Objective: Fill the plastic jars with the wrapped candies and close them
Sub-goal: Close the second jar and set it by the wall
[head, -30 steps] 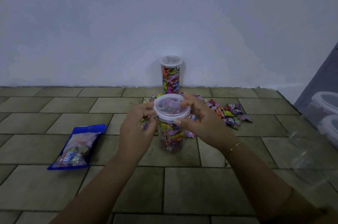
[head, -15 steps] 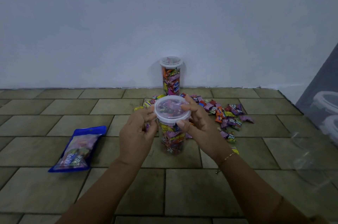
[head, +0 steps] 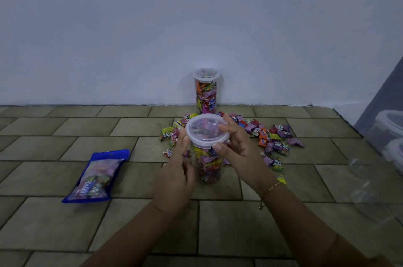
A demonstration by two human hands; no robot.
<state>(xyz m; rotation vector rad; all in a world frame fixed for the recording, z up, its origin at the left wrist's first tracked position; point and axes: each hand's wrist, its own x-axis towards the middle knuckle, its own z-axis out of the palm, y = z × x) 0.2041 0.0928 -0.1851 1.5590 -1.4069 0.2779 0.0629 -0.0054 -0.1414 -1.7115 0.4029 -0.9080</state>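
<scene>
Fingers of my right hand [head: 239, 153] were curled round the clear lid [head: 207, 131] of the near jar [head: 208, 166], the thumb tip against the lid's front rim and the other fingertips lying over its far right edge. From the head camera, the only view I had, that lid sat on top of the jar, which stood upright on the tiled floor [head: 239, 227] and was packed with wrapped candies in mixed colours. My left hand [head: 175, 177] was against the jar's left side, its fingers bent round the wall just under the lid's rim, so both hands held the same jar. A thin bracelet [head: 271, 189] showed on my right wrist.

Behind the near jar, touching the foot of the pale wall [head: 196, 27], stood a second jar [head: 206, 92], also upright, full of candies and with its lid on. Between the two jars and spreading out to the right lay a loose heap of wrapped candies [head: 272, 138], with a few more scattered to the left of the near jar. A blue candy bag [head: 97, 176] lay flat on the tiles well apart to the left. At the far right edge I could make out pale stacked containers [head: 390, 136], partly cut off and too dim to read further.
</scene>
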